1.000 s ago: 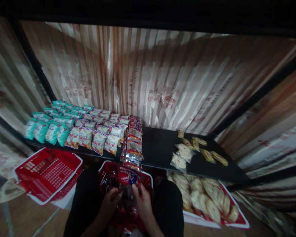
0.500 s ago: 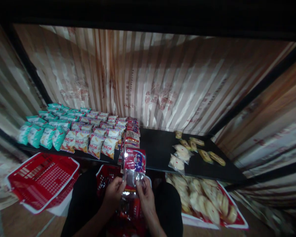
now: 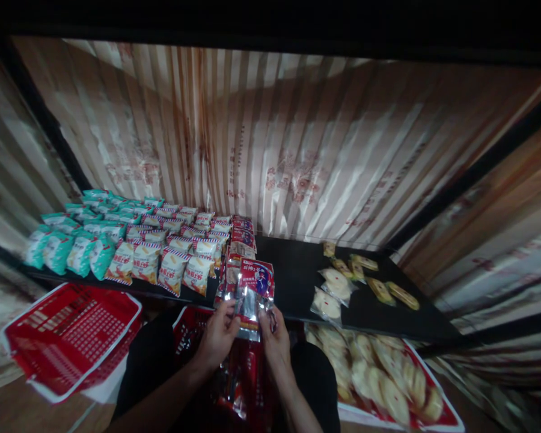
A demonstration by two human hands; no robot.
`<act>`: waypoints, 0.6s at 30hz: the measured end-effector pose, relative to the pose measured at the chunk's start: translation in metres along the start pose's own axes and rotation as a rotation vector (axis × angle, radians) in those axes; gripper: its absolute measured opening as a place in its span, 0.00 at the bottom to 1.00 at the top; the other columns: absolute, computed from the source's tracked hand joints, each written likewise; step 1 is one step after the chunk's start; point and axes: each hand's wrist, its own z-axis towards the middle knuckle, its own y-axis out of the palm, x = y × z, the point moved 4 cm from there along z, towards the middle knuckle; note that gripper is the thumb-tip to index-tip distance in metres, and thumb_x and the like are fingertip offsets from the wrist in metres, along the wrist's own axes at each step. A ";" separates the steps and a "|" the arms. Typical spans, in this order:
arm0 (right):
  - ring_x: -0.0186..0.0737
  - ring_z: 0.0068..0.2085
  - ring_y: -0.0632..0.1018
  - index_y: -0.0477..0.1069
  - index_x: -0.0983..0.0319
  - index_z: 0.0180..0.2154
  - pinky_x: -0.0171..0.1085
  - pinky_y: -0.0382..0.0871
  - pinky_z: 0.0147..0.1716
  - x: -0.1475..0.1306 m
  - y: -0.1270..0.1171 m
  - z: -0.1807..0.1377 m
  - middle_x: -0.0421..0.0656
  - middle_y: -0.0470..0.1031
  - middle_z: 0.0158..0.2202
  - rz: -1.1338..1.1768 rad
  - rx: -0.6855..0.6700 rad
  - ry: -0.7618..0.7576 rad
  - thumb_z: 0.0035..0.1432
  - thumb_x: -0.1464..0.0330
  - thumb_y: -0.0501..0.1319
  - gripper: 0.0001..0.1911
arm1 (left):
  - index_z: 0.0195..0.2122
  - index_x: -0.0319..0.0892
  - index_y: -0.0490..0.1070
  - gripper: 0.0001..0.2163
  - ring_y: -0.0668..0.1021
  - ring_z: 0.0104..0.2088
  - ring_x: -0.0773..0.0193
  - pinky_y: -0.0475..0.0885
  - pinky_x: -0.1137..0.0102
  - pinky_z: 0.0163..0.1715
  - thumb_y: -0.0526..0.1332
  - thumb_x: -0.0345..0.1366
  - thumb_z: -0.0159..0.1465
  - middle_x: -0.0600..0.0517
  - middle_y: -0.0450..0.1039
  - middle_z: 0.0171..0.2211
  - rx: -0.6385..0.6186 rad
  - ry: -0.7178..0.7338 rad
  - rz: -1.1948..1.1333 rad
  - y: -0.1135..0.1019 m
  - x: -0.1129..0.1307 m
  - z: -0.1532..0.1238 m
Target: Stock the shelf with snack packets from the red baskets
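Note:
Between my two hands is a red and purple snack packet [image 3: 256, 282] with a clear window, held upright at the shelf's front edge. My left hand [image 3: 219, 334] pinches its lower left side, and my right hand [image 3: 275, 340] grips the lower right. Just behind it, a column of similar red packets [image 3: 242, 231] runs back along the black shelf [image 3: 284, 270]. Left of that column stand rows of white and orange snack bags [image 3: 171, 267]. Below my hands is a red basket [image 3: 180, 328] with more shiny red packets, partly hidden by my arms.
Teal bags [image 3: 81, 252] fill the shelf's left end. Flat round breads [image 3: 336, 282] and small yellow packs [image 3: 381, 291] lie on the right. On the floor are a red basket [image 3: 72, 337] at left and a basket of wrapped breads [image 3: 383, 373] at right. A dark bar [image 3: 270, 51] crosses above.
Both hands have moved the packet slightly right and a little up, bringing it in front of the red packet column. The camera view has shifted a little.

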 end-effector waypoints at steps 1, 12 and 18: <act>0.44 0.42 0.76 0.66 0.61 0.49 0.39 0.70 0.41 -0.002 0.002 0.007 0.45 0.76 0.41 0.010 -0.001 -0.013 0.49 0.54 0.59 0.28 | 0.49 0.39 0.63 0.18 0.74 0.31 0.67 0.70 0.72 0.33 0.55 0.32 0.56 0.49 0.72 0.37 0.012 0.008 0.008 0.000 0.004 0.004; 0.44 0.47 0.74 0.59 0.61 0.55 0.42 0.67 0.46 -0.025 0.033 0.081 0.48 0.73 0.48 -0.168 0.043 -0.204 0.51 0.54 0.56 0.32 | 0.48 0.41 0.69 0.19 0.74 0.31 0.69 0.69 0.73 0.35 0.56 0.26 0.54 0.51 0.74 0.38 0.065 0.101 0.326 -0.008 0.032 0.077; 0.45 0.45 0.74 0.67 0.63 0.49 0.41 0.66 0.44 -0.027 0.047 0.096 0.48 0.75 0.44 -0.306 0.009 -0.235 0.52 0.55 0.54 0.26 | 0.50 0.40 0.68 0.20 0.75 0.36 0.66 0.68 0.73 0.38 0.56 0.25 0.55 0.50 0.74 0.38 0.032 0.029 0.444 -0.014 0.031 0.096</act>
